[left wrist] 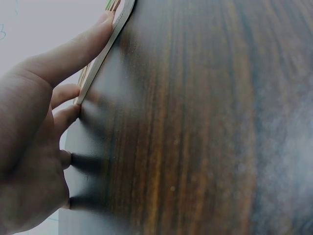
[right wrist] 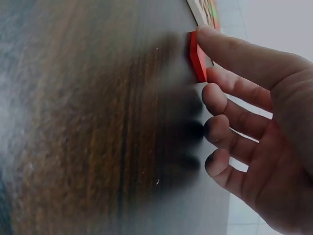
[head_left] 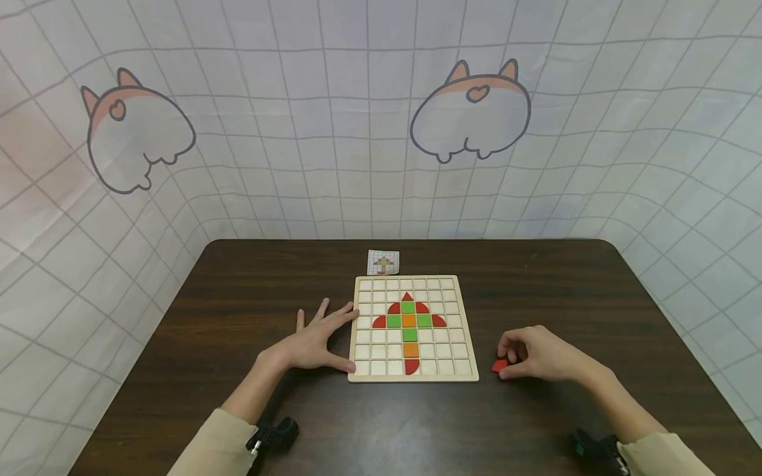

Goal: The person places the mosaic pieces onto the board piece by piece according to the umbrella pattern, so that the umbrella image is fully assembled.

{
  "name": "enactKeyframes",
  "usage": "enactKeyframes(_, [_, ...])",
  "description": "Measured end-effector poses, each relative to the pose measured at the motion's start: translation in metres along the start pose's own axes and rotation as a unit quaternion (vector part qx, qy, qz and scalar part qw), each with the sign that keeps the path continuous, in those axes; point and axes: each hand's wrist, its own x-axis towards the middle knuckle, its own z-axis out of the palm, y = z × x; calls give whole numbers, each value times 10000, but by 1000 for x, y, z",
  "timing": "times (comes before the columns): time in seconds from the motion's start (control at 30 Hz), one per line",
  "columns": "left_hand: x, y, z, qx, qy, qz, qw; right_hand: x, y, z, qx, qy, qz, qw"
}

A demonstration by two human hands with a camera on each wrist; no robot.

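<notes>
A square wooden grid board (head_left: 363,336) lies mid-table with red, green and orange pieces set in an upward-pointing shape. At its bottom centre is a red quarter-round piece (head_left: 411,366). My left hand (head_left: 312,344) rests at the board's left edge with fingers spread, the thumb touching near the lower left corner. To the right of the board, my right hand (head_left: 544,354) pinches a small red piece (right wrist: 197,58) between thumb and index finger, low at the tabletop. The other right fingers are loosely bent. Part of the red piece is hidden by the fingers, so its full outline does not show.
A small printed card (head_left: 383,262) with a similar coloured pattern lies just behind the board. The dark wooden table (head_left: 268,271) reaches back to a white gridded curtain (head_left: 286,145) that hangs behind and at both sides.
</notes>
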Motion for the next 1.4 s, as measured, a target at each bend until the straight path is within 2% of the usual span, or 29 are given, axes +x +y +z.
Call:
enactKeyframes(0.2, [0, 1, 0, 1, -6, 22, 10000, 1, 6, 1, -157, 12, -114, 9998])
enactKeyframes(0.47, [0, 0, 1, 22, -5, 39, 10000, 5, 5, 2, -493, 429, -399, 9971])
enactKeyframes(0.63, [1, 0, 2, 16, -11, 31, 10000, 7, 4, 6, -647, 790, -92, 9947])
enactKeyframes(0.8, [1, -2, 3, 41, 15, 60, 10000, 7, 5, 9, -980, 860, 158, 9913])
enactKeyframes(1.07, [1, -3, 3, 55, 25, 38, 10000, 8, 8, 16, -894, 958, -59, 9914])
enactKeyframes(1.4, [1, -2, 3, 75, 7, 24, 10000, 11, 11, 21, -894, 1135, 31, 9895])
